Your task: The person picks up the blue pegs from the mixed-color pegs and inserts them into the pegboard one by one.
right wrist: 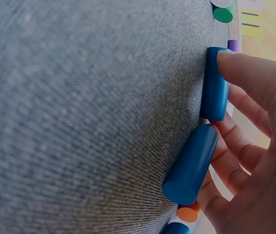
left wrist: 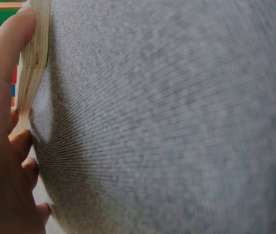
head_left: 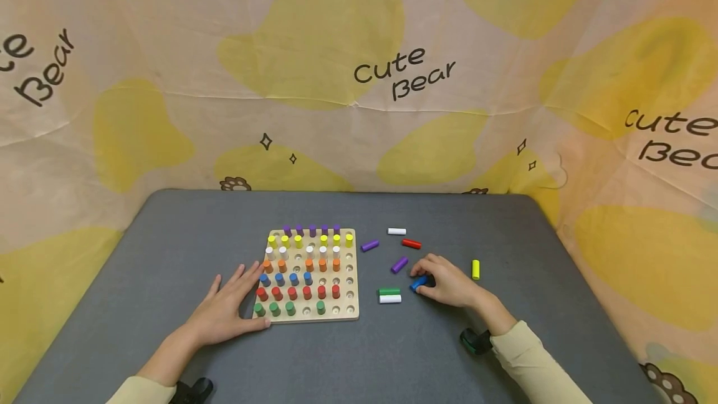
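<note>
A wooden pegboard (head_left: 343,302) with rows of coloured pegs lies left of the middle of the table. My left hand (head_left: 227,312) rests at its left side, fingers spread along the edge and the thumb (left wrist: 6,46) against the front edge near the green pegs. To the right of the board, my right hand (head_left: 451,282) pinches a blue peg (right wrist: 215,85) lying low over the table. The thumb presses its near end while the fingers reach behind it. Another blue peg (right wrist: 190,168) lies just beside it, close to the fingers.
Loose pegs lie between board and right hand: purple (head_left: 399,265), red (head_left: 412,244), white (head_left: 396,231), and a green peg (head_left: 389,292) beside another white one. A yellow peg (head_left: 475,269) is farther right. In the right wrist view an orange peg (right wrist: 189,213) shows below.
</note>
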Tool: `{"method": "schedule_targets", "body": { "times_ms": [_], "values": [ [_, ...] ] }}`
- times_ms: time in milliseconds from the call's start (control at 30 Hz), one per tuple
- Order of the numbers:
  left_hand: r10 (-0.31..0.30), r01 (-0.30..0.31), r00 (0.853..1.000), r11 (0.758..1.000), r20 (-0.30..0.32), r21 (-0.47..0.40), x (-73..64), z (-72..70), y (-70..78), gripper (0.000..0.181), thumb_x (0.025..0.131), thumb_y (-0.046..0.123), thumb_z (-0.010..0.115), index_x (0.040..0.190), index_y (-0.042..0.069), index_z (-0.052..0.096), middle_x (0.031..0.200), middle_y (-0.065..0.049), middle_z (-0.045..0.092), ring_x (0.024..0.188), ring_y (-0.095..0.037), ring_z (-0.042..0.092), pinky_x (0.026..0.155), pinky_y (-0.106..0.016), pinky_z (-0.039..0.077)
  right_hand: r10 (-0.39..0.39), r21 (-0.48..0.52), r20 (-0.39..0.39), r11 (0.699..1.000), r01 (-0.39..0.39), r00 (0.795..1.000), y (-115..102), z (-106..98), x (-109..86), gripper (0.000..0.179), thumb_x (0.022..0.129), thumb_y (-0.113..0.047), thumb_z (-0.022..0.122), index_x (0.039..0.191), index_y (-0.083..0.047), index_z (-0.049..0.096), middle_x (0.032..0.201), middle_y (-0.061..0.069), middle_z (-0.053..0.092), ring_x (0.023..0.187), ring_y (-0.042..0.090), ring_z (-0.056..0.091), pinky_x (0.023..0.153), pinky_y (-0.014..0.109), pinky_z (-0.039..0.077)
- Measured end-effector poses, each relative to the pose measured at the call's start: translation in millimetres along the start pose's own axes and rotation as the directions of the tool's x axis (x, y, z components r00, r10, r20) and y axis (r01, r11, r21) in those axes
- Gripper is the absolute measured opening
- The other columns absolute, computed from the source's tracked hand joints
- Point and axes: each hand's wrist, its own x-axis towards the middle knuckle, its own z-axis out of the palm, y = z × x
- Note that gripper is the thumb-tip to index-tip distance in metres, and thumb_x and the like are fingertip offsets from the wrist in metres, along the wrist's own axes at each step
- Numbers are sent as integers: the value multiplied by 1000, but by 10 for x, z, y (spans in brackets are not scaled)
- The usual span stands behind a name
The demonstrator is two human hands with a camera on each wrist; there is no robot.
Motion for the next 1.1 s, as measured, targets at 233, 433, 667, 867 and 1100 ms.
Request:
{"method": "schedule_targets", "body": {
  "times_ms": [233,433,667,867,1100],
  "values": [
    [7,-7,1000,1000,-9,9,5,11,-12,106,65,71,64,148,19,24,151,-10,25,139,-38,16,103,-67,4,9,-2,13,1000,-9,1000,3,-6,13,19,81,-15,70,99,-13,62,91,-4,55,85,11,51,76,31,46],
    [5,-5,1000,1000,-6,5,12,16,-31,106,65,71,65,148,19,23,152,-9,24,139,-37,15,104,-66,2,27,3,27,1000,-27,999,-1,-13,25,16,81,-12,69,96,-15,63,88,-5,53,82,11,48,74,29,43],
    [12,-12,1000,1000,-15,-3,-1,11,-13,106,65,69,65,148,18,24,151,-10,25,139,-38,16,104,-66,3,46,26,36,999,-47,998,-6,-14,27,15,81,-11,69,95,-16,63,86,-6,51,81,11,47,72,27,42],
    [6,-6,1000,1000,-10,2,-5,1,-4,105,65,70,64,148,19,23,151,-10,25,139,-37,16,104,-66,3,37,38,21,999,-38,999,-16,-18,31,15,82,-11,69,95,-16,63,86,-5,52,80,10,50,71,26,44],
    [5,-5,1000,1000,-8,-4,1,9,-14,106,65,70,65,148,18,23,151,-10,24,139,-38,15,104,-66,3,16,75,-35,997,-13,999,-38,-28,49,15,81,-11,69,95,-16,64,87,-5,54,80,11,51,70,24,46]
  ]
}}
